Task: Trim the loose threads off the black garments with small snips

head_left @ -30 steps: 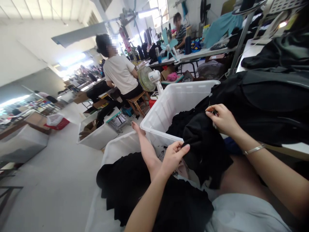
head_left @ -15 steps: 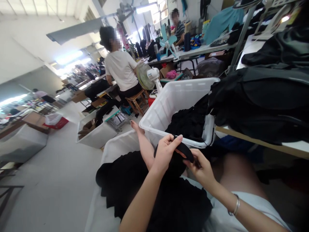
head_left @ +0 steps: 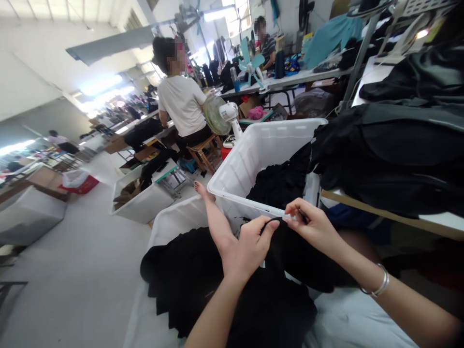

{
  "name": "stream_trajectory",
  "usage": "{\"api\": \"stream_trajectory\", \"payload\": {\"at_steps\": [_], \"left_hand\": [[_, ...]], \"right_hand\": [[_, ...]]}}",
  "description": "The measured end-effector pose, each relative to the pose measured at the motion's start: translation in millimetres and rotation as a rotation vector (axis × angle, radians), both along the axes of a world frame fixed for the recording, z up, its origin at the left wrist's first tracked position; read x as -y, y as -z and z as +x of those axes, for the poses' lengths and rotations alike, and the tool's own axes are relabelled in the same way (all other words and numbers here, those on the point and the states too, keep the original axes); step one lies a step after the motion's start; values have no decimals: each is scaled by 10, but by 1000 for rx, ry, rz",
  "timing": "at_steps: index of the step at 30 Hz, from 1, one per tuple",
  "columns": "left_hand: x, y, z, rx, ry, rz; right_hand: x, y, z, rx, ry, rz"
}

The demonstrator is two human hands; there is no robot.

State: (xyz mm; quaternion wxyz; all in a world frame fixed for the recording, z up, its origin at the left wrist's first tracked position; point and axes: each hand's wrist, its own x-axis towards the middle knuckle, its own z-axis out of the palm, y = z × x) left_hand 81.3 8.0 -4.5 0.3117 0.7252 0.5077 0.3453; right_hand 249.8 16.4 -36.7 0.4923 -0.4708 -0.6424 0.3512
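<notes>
A black cloth piece [head_left: 308, 258] hangs between my hands above the lap. My left hand [head_left: 250, 244] pinches its upper edge between thumb and fingers. Just to the right, my right hand [head_left: 308, 222] is closed with fingertips together at the same edge; a small dark item, too small to name, shows between its fingers. Below lies a large pile of black cloth [head_left: 195, 275] over a white bin [head_left: 165, 220]. More black cloth [head_left: 271, 186] fills part of a second white bin [head_left: 235, 164] in front of my hands.
Dark garments [head_left: 391, 150] are heaped on a table at the right. A seated person in a white shirt [head_left: 183, 104] is ahead, beside a white fan [head_left: 228, 113]. A bare leg [head_left: 215, 212] rests across the near bin. Another bin [head_left: 139, 200] stands at left.
The black piece, earlier a folded band between my hands, now hangs down toward the right. My right hand has moved up, its fingers at the upper edge; my left hand has turned and lowered slightly.
</notes>
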Motion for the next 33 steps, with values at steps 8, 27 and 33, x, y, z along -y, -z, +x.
{"api": "stream_trajectory", "payload": {"at_steps": [8,27,33], "left_hand": [[-19,24,59,94,53,-232],[144,1,-181,-338,159,136],[179,108,-124,-98,52,104]], "right_hand": [[345,454,-232,-409,-247,-248],[378,35,-220,-284,-188,-352],[409,-30,-47,-201,-206,-417]]}}
